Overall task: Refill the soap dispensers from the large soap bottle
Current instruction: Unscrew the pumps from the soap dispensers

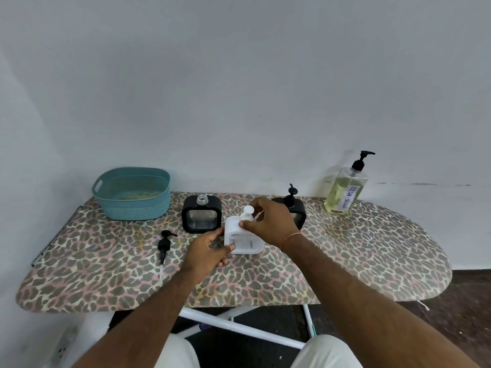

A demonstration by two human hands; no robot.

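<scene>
At frame centre our left hand (210, 247) grips the lower side of the white dispenser (243, 239) on the ironing board (372, 251) while our right hand (268, 221) pinches its pump (247, 211), the large soap bottle (345, 189) standing at upper right.

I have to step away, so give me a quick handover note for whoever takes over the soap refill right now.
Left hand steadies the white dispenser at its base; right hand grips its pump top.
The open black dispenser stands uncapped and looks empty, its pump lying on the board. The second black dispenser has its pump on. The large soap bottle stands far right, capped.
Done: one pump removed.
Left: uncap the rest, pour, recap.
</scene>
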